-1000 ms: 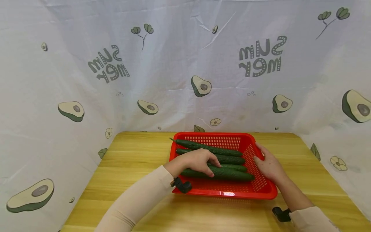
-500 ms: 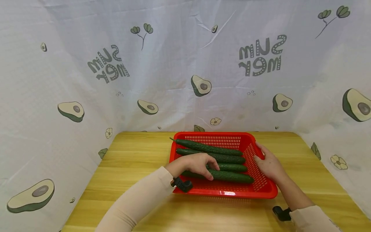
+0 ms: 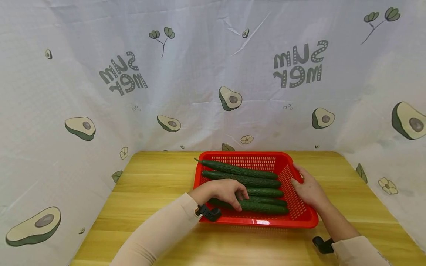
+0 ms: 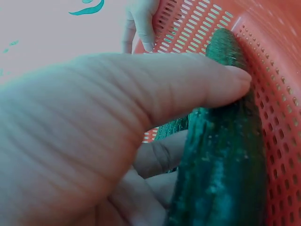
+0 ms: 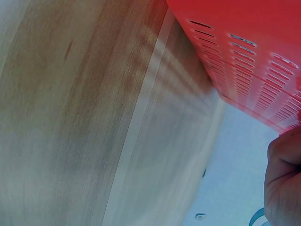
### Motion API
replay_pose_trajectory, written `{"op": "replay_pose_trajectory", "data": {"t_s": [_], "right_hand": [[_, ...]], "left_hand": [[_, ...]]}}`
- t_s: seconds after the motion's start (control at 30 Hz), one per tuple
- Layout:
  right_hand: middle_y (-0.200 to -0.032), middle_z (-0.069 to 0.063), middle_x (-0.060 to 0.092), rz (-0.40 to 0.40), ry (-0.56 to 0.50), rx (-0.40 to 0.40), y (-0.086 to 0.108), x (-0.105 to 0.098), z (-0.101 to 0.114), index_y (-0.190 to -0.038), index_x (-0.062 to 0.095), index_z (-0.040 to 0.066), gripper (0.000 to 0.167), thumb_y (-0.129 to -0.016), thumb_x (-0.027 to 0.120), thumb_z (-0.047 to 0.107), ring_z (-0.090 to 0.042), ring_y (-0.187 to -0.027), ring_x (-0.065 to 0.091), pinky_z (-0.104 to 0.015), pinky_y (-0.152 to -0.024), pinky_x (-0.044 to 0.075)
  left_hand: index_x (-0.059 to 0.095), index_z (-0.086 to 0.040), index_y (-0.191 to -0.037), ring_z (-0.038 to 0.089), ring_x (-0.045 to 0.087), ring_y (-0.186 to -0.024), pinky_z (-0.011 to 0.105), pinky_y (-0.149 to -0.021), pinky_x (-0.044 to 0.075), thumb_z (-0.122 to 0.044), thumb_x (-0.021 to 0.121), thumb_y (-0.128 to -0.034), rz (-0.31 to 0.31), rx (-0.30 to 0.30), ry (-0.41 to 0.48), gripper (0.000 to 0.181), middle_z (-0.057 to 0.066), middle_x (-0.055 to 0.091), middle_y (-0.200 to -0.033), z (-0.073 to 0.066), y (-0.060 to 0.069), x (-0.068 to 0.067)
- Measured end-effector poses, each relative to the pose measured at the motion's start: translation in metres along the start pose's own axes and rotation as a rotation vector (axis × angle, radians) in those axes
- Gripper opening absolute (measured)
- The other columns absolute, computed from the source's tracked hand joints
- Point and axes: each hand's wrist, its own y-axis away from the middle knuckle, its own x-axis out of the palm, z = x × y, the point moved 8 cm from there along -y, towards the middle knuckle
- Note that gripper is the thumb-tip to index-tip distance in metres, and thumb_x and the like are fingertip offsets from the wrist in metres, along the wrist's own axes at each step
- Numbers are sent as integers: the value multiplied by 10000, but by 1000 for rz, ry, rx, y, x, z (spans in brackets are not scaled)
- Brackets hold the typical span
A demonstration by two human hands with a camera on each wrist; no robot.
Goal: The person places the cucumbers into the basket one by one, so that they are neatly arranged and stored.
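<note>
Several long dark green cucumbers lie side by side in a red plastic basket (image 3: pixel 266 222). My left hand (image 3: pixel 226 190) reaches over them and grips the front cucumber (image 3: pixel 266 208). In the left wrist view, the thumb lies across that cucumber (image 4: pixel 221 160), with the fingers on its other side. Behind it, the other cucumbers (image 3: pixel 246 180) run roughly parallel, the left parts of some hidden under my hand. My right hand (image 3: pixel 309 190) holds the basket's right rim, thumb inside. In the right wrist view, only part of that hand (image 5: pixel 284 179) shows beside the slotted basket wall (image 5: pixel 244 61).
The basket stands on a light wooden table (image 3: pixel 159 184). A white cloth (image 3: pixel 199 74) printed with avocados and lettering hangs behind the table and along both sides. Wood surface extends left and right of the basket.
My left hand and the front cucumber have shifted slightly toward me, toward the basket's front wall. More of the cucumbers behind now shows. My right hand stays on the rim.
</note>
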Motion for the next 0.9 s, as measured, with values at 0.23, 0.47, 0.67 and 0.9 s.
{"op": "replay_pose_trajectory", "data": {"t_s": [0.23, 0.47, 0.67, 0.9], "right_hand": [[-1348, -410, 504, -5, 6, -2, -1, 0, 0, -1662, 46, 155, 694, -1081, 415, 243, -231, -746, 719, -402, -622, 607], [-1335, -410, 511, -6, 10, -2, -1, -1, 1, -1661, 47, 151, 692, -1084, 417, 246, -225, -756, 719, -404, -619, 608], [-1337, -411, 505, 0, 7, -1, 0, 0, 1, -1661, 43, 151, 691, -1084, 413, 240, -231, -753, 719, -407, -620, 610], [-1304, -413, 531, -1, 7, -5, 0, 0, 0, -1661, 30, 152, 690, -1092, 409, 246, -234, -760, 721, -418, -622, 609]], "left_hand": [[721, -201, -1198, 23, 633, -954, 211, -844, 516, -181, 850, -841, 3, -23, 4, 380, -61, 718, -1073, 3, 0, 0], [709, -164, -1217, 44, 652, -871, 210, -805, 534, -109, 841, -833, -49, -104, 15, 410, -42, 747, -1002, 8, 0, -3], [697, -152, -1257, 53, 648, -892, 219, -791, 537, -117, 837, -845, -74, -115, 55, 437, -34, 736, -1033, 5, 1, -10], [681, -112, -1284, 71, 675, -808, 229, -698, 552, -110, 807, -875, -101, -76, 155, 429, 35, 737, -1107, 1, 9, -19]]}}
